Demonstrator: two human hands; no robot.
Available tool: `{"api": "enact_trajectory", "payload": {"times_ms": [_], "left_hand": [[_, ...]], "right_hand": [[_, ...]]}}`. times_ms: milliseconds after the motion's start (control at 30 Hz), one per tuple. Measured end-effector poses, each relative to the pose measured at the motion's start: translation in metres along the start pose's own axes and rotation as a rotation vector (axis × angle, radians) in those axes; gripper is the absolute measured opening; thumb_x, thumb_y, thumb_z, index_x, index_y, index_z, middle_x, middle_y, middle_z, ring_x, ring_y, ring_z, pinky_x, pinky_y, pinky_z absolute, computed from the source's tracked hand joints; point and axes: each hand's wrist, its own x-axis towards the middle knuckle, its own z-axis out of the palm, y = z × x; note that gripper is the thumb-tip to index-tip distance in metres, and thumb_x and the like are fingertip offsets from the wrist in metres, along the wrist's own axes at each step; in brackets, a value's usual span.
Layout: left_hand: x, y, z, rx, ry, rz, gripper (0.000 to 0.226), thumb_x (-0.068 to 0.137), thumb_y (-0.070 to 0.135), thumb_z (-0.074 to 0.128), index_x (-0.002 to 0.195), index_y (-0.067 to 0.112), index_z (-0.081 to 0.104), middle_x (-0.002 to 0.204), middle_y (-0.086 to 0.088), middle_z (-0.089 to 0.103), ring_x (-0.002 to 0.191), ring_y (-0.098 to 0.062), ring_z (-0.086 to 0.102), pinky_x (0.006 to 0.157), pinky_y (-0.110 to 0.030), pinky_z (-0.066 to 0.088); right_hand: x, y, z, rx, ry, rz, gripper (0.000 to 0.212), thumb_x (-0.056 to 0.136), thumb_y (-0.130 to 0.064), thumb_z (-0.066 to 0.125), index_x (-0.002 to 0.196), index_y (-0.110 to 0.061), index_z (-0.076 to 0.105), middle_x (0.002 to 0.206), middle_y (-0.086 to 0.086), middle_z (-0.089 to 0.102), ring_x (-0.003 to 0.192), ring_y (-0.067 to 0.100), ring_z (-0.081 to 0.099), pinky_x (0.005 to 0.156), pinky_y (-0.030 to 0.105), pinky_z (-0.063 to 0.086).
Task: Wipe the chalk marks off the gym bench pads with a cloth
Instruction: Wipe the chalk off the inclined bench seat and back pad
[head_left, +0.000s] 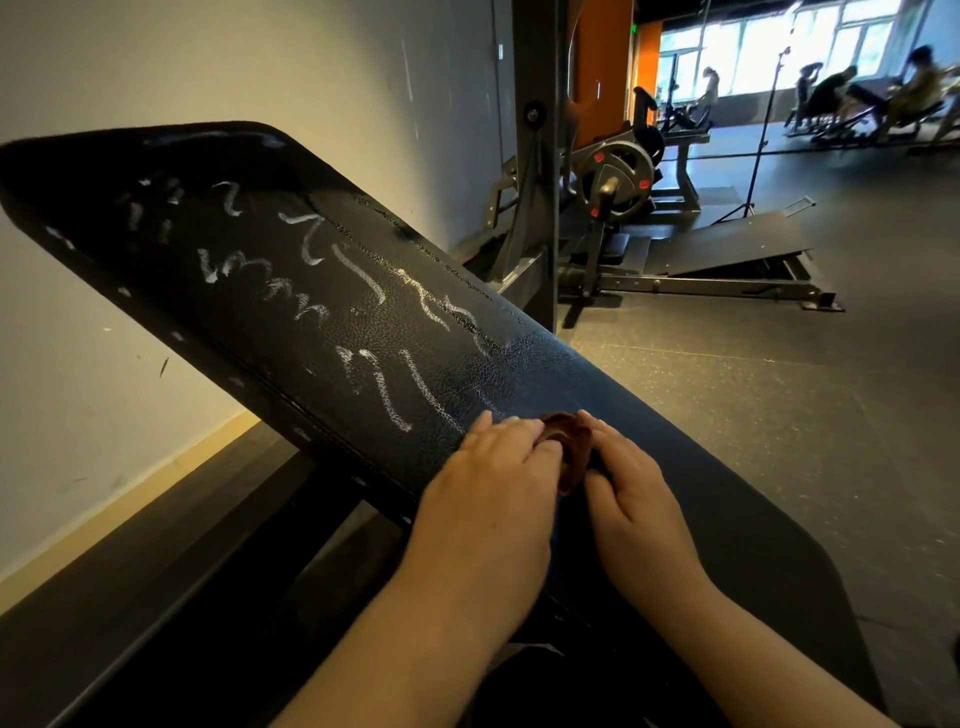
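Observation:
A black padded bench back pad (156, 208) slopes up to the far left, covered with white chalk marks (322, 291). Its lower stretch near my hands looks free of chalk. A small brown cloth (569, 447) lies bunched on the pad between my two hands. My left hand (493, 478) lies on the pad with its fingers resting over the cloth's left side. My right hand (628, 483) presses against the cloth's right side with fingers slightly bent. Most of the cloth is hidden under the fingers.
A pale wall (260, 62) stands close behind the bench on the left. A steel rack upright (540, 156) and a plate-loaded machine (618, 176) stand beyond the pad. Dark rubber floor (753, 389) spreads right. People sit on equipment far back by the windows.

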Motion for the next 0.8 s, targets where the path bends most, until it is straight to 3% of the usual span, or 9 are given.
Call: {"api": "enact_trajectory", "payload": {"times_ms": [67,167,267,400,467,567,600,700,800], "left_hand": [[0.008,-0.008,-0.013,0.026,0.014,-0.069,0.047,0.075,0.007,0.055,0.116,0.023,0.070,0.124,0.003,0.065,0.119,-0.026,0.060,0.106,-0.036,0.045],[0.015,-0.012,-0.016,0.048,0.007,-0.284,0.052,0.093,0.010,0.055,0.144,0.018,0.049,0.154,-0.004,0.040,0.145,-0.030,0.032,0.118,-0.039,0.027],[0.007,0.009,-0.002,0.084,-0.043,-0.260,0.044,0.073,0.010,0.065,0.117,0.011,0.071,0.127,-0.014,0.066,0.119,-0.034,0.063,0.098,-0.040,0.051],[-0.004,0.007,0.009,0.070,-0.045,-0.058,0.052,0.075,0.016,0.035,0.109,0.015,0.073,0.119,-0.009,0.070,0.112,-0.029,0.067,0.102,-0.041,0.049],[0.002,-0.012,-0.003,0.135,0.072,-0.091,0.050,0.078,0.012,0.040,0.117,0.015,0.071,0.127,-0.009,0.067,0.121,-0.030,0.061,0.104,-0.040,0.046],[0.011,-0.024,-0.017,0.097,0.009,-0.337,0.057,0.094,0.014,0.051,0.150,0.017,0.040,0.159,-0.007,0.035,0.149,-0.029,0.026,0.119,-0.037,0.024],[0.011,-0.019,-0.014,0.111,0.006,-0.346,0.057,0.094,0.013,0.053,0.150,0.014,0.041,0.158,-0.009,0.035,0.148,-0.030,0.027,0.119,-0.038,0.023],[-0.001,0.008,0.005,0.072,-0.074,-0.205,0.045,0.080,0.014,0.052,0.123,0.007,0.067,0.131,-0.018,0.063,0.124,-0.036,0.059,0.106,-0.041,0.043],[-0.010,0.016,0.011,-0.051,-0.077,-0.137,0.057,0.090,0.026,0.027,0.137,0.014,0.057,0.145,-0.012,0.053,0.138,-0.028,0.047,0.117,-0.037,0.028]], "right_hand": [[-0.001,-0.001,-0.001,-0.021,0.010,0.000,0.049,0.100,-0.012,0.045,0.144,-0.032,0.051,0.150,-0.023,0.042,0.140,-0.008,0.030,0.111,0.014,0.023],[-0.006,-0.004,-0.002,-0.033,0.039,0.011,0.050,0.098,-0.011,0.049,0.139,-0.040,0.050,0.141,-0.028,0.045,0.133,-0.014,0.033,0.100,0.005,0.022],[-0.011,-0.007,-0.004,-0.011,0.039,-0.029,0.049,0.096,-0.010,0.052,0.126,-0.048,0.050,0.127,-0.034,0.050,0.125,-0.013,0.040,0.099,0.010,0.030],[-0.022,-0.013,-0.008,0.053,-0.009,-0.038,0.041,0.100,-0.011,0.051,0.126,-0.042,0.056,0.123,-0.025,0.058,0.122,0.003,0.052,0.102,0.029,0.042],[-0.029,-0.016,-0.009,0.035,-0.071,-0.009,0.046,0.101,-0.019,0.050,0.137,-0.047,0.047,0.140,-0.029,0.047,0.135,-0.005,0.038,0.113,0.028,0.035],[-0.038,-0.021,-0.006,-0.041,-0.176,-0.002,0.052,0.103,-0.033,0.046,0.146,-0.054,0.026,0.155,-0.034,0.023,0.142,-0.019,0.009,0.118,0.019,0.015],[-0.040,-0.022,-0.004,-0.048,-0.179,-0.007,0.051,0.103,-0.037,0.044,0.146,-0.056,0.023,0.155,-0.035,0.020,0.142,-0.020,0.006,0.119,0.019,0.013],[-0.038,-0.026,0.000,0.082,-0.107,0.044,0.040,0.099,-0.053,0.037,0.135,-0.070,0.029,0.148,-0.040,0.032,0.141,-0.016,0.021,0.122,0.031,0.023],[-0.037,-0.032,-0.002,0.232,-0.061,0.110,0.037,0.092,-0.059,0.036,0.127,-0.071,0.040,0.138,-0.041,0.045,0.134,-0.012,0.039,0.118,0.039,0.035]]}}
